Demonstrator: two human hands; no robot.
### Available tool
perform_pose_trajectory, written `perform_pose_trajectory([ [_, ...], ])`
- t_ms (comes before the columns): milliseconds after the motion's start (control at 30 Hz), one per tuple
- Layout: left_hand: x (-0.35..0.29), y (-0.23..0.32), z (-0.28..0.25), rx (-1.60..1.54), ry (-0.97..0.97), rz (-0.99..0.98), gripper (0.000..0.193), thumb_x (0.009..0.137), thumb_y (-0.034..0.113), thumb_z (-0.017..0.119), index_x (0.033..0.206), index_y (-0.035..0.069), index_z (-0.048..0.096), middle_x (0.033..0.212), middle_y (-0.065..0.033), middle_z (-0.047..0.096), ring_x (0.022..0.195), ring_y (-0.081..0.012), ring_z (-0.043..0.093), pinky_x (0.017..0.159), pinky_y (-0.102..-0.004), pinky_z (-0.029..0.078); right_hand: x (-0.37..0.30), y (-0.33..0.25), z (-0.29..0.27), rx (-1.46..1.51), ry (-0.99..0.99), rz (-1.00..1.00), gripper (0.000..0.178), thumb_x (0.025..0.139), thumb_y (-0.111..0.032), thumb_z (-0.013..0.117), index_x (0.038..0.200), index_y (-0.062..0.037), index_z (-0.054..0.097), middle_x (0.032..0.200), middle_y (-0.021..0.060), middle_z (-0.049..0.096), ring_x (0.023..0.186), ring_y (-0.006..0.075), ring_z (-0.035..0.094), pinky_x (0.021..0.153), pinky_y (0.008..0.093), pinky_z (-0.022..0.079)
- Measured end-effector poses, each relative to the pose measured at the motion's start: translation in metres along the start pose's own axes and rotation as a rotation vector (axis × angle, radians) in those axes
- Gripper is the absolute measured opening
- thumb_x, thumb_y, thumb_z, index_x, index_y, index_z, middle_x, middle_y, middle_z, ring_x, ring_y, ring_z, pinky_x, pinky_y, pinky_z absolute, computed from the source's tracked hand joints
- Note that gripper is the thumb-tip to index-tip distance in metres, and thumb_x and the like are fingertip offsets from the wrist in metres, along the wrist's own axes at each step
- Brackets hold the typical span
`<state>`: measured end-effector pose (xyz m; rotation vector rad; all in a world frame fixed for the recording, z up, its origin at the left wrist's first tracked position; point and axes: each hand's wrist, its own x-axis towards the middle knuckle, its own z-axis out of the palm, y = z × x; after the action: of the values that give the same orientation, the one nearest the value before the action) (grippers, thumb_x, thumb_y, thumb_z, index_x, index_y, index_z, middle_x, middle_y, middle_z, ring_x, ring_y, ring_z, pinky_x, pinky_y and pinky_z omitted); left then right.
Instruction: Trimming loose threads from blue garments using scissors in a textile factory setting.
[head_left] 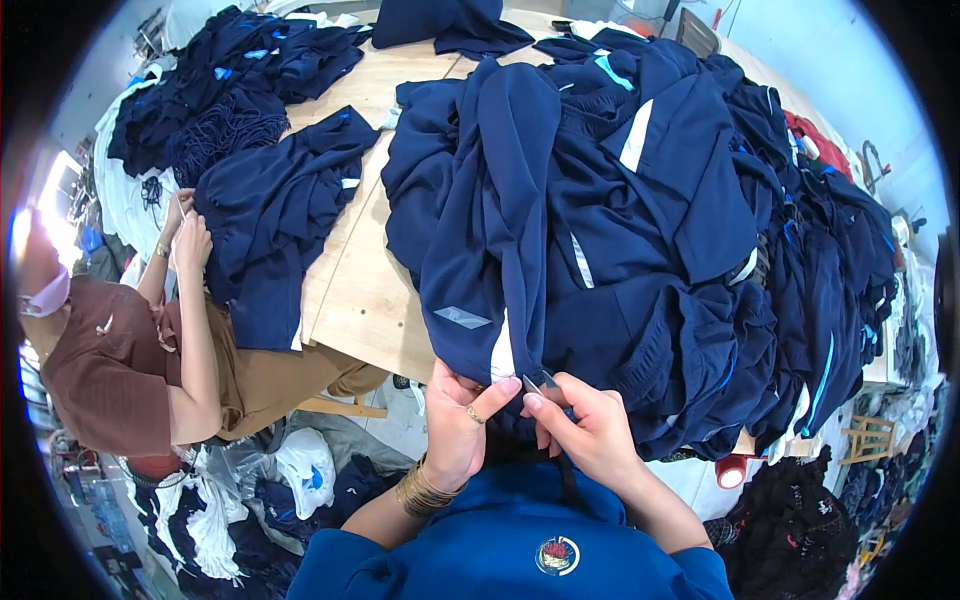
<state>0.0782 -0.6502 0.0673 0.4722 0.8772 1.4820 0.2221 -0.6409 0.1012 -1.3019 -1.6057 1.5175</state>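
Observation:
My left hand [460, 415], with a ring and gold bangles, pinches the lower edge of a navy trouser-like garment [508, 180]. A white stripe and a small grey patch show near that edge. The garment stretches away from me over the heap on the table. Close beside the left fingertips, my right hand [585, 415] is closed round small metal thread snips [541, 381]. Their pointed blades lie against the garment's edge. My right palm hides most of the tool, so whether the blades are apart is too small to tell.
A large pile of navy garments [680, 200] covers the wooden table [365, 300] ahead and right. At left a co-worker in a brown shirt [115, 365] handles another navy garment [275, 210]. Clothes and a white plastic bag [305, 470] lie on the floor. A wooden stool [868, 440] stands at right.

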Motion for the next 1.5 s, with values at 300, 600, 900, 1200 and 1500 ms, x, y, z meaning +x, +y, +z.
perform_pose_trajectory([
  [300,0.003,0.001,0.001,-0.011,-0.005,0.009,0.054,0.073,-0.007,0.065,0.119,0.0,0.037,0.112,-0.0131,0.054,0.101,-0.0178,0.056,0.09,-0.0316,0.043,0.005,0.0,0.0,-0.015,0.002,0.01,0.022,0.089,-0.02,0.055,0.079,-0.0008,0.057,0.057,0.0034,0.058,0.048,0.0073,0.055,0.043,0.0194,0.041],
  [600,0.002,-0.002,-0.004,-0.005,0.021,0.0,0.039,0.076,-0.004,0.064,0.109,0.001,0.042,0.098,-0.0104,0.059,0.087,-0.0148,0.059,0.078,-0.029,0.05,0.01,0.011,0.009,0.089,0.055,-0.016,0.017,0.088,-0.015,0.055,0.082,-0.0003,0.06,0.061,0.0026,0.058,0.056,0.0068,0.056,0.051,0.0208,0.044],
  [900,0.003,-0.017,-0.004,-0.069,-0.067,0.028,0.04,0.08,-0.002,0.062,0.114,0.0,0.042,0.097,-0.0062,0.059,0.085,-0.0117,0.059,0.076,-0.0248,0.049,0.02,0.033,0.009,0.355,0.089,0.032,0.03,0.092,-0.023,0.048,0.071,-0.0016,0.053,0.052,0.0037,0.05,0.037,0.01,0.044,0.036,0.0217,0.037],
  [1200,0.013,-0.018,0.003,-0.154,-0.022,0.014,0.036,0.08,0.001,0.061,0.111,0.002,0.043,0.088,-0.0048,0.059,0.074,-0.0099,0.058,0.067,-0.0224,0.048,0.031,0.029,0.021,0.511,0.25,-0.018,0.029,0.087,-0.019,0.055,0.066,0.0009,0.055,0.052,0.0037,0.052,0.036,0.0095,0.042,0.034,0.0206,0.031],
  [1500,0.009,-0.006,0.0,-0.18,-0.03,0.004,0.029,0.08,-0.001,0.06,0.103,0.003,0.043,0.083,-0.0066,0.058,0.067,-0.0125,0.058,0.052,-0.0255,0.049,0.033,0.025,0.034,0.455,0.272,-0.113,0.03,0.085,-0.019,0.054,0.061,-0.0014,0.051,0.051,0.0036,0.051,0.038,0.0095,0.044,0.035,0.0204,0.033],
])
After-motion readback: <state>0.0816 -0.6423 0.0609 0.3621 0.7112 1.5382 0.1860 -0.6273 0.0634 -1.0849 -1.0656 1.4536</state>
